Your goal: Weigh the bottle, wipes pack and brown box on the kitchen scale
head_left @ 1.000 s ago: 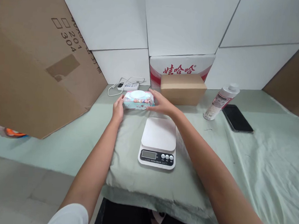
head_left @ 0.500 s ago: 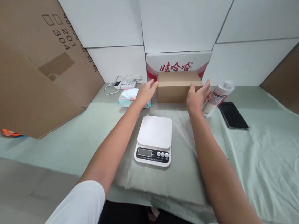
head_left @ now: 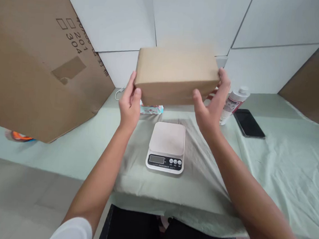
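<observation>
A brown cardboard box [head_left: 174, 71] is held up off the table between my two hands, slightly tilted. My left hand [head_left: 130, 104] grips its left end, thumb on the front face. At the right end my right hand [head_left: 212, 101] has its thumb against the front and its fingers around the side. Below the box, a white kitchen scale [head_left: 167, 146] lies on the cloth with its display and buttons facing me. Behind my left hand a wet wipes pack [head_left: 151, 110] is partly covered by the box.
Right of the box stand a white bottle [head_left: 232, 103] and a dark phone [head_left: 249, 123] lying flat. A large cardboard sheet [head_left: 42, 62] leans at the left. White panels [head_left: 195, 19] rise behind the green cloth-covered table [head_left: 283, 162]. A white cable [head_left: 119, 93] shows near the wipes.
The box has been lifted off the table and brought up and toward me, with both hands on it. It now hides the red-lettered carton behind. My left hand has moved left and wraps its end.
</observation>
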`<state>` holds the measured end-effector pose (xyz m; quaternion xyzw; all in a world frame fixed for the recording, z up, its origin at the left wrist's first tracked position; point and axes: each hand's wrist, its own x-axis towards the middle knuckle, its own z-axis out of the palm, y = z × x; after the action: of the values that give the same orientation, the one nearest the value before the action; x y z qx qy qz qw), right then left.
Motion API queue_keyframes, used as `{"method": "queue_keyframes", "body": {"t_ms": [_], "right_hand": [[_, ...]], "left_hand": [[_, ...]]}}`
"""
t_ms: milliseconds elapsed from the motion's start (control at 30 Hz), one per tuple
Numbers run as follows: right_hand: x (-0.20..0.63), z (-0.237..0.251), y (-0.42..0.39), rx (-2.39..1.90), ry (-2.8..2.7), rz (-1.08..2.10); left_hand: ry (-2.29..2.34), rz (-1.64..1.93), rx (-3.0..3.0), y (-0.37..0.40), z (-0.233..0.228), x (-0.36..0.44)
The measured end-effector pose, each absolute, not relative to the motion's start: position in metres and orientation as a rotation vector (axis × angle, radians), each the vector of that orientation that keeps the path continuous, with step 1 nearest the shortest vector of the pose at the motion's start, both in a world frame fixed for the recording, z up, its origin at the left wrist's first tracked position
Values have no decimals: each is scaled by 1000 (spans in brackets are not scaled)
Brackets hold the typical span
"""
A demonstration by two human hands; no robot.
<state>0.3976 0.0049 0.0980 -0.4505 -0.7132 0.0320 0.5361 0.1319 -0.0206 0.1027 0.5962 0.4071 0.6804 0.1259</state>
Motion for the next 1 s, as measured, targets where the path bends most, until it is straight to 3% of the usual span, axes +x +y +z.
{"method": "queue_keyframes", "body": {"t_ms": [200, 400, 1000], "right_hand": [[403, 57, -66, -876, -1706, 22], [411, 34, -66, -932, -1681, 51], [411, 20, -55, -683, -1683, 88]], "left_hand": [[1494, 2008, 1631, -106, 47, 117], [1584, 1982, 1587, -111, 5, 119], [1521, 1893, 1670, -101, -8, 113]]}}
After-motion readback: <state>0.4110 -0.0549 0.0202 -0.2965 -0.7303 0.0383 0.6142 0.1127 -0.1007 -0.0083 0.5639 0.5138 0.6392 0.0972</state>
